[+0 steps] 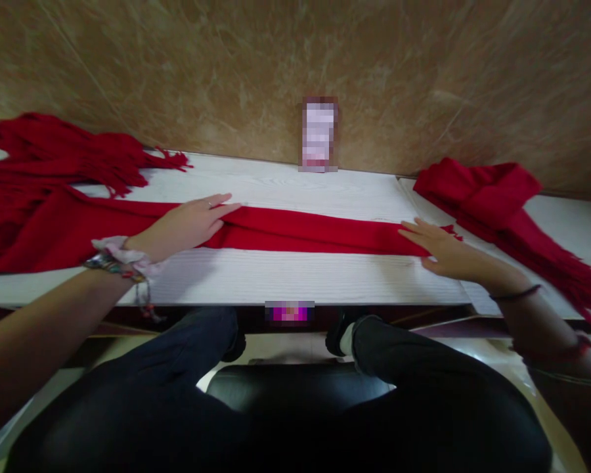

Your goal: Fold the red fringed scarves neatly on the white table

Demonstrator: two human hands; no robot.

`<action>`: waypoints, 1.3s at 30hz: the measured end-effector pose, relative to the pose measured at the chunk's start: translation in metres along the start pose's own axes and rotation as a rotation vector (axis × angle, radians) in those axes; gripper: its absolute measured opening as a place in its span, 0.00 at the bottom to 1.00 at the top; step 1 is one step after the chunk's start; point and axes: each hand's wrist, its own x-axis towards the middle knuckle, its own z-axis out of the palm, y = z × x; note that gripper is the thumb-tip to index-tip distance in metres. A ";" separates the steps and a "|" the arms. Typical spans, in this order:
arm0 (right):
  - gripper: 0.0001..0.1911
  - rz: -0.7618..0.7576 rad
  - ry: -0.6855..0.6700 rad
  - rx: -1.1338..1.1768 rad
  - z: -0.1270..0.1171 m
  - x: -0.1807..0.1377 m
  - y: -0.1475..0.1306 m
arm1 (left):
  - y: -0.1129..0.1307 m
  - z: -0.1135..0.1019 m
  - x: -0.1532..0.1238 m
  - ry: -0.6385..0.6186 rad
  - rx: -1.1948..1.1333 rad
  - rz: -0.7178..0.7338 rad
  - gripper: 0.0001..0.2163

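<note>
A long red scarf (315, 231), folded lengthwise into a narrow strip, stretches across the white table (295, 276). My left hand (190, 223) rests on the strip left of its middle, fingers extended over the fabric. At the right end, near a bit of fringe, my right hand (436, 246) lies with its fingers stretched out on the cloth. Left of my left hand the scarf widens and runs to a fringed red heap. Neither hand grips the fabric.
A bunched red fringed scarf (69, 148) lies at the back left. Another folded red scarf (492, 203) is on the right, its fringe reaching the front edge. A blurred-out rectangular item (318, 135) leans on the brown marbled wall (201, 79). My legs are below the table edge.
</note>
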 end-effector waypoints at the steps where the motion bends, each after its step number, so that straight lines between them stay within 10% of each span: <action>1: 0.33 -0.041 -0.004 0.014 -0.004 0.010 -0.012 | 0.007 0.001 0.005 -0.001 -0.017 0.006 0.24; 7: 0.23 -0.093 0.037 -0.041 0.001 0.058 -0.060 | 0.034 -0.002 0.014 0.184 -0.002 -0.119 0.23; 11: 0.27 -0.089 0.040 -0.007 0.014 0.059 -0.052 | 0.042 0.003 0.005 0.311 -0.009 -0.114 0.22; 16: 0.26 -0.001 0.120 0.135 0.026 0.054 -0.043 | 0.044 0.018 -0.004 0.184 -0.016 0.078 0.20; 24: 0.22 0.161 0.424 0.378 0.021 0.050 -0.046 | 0.044 -0.005 -0.011 0.436 0.007 -0.102 0.14; 31: 0.23 -0.078 0.112 0.351 0.027 0.034 -0.038 | 0.037 0.002 -0.018 0.021 -0.150 0.174 0.16; 39: 0.22 0.013 0.328 0.393 0.021 0.029 -0.042 | 0.033 -0.011 -0.018 0.050 -0.175 0.123 0.15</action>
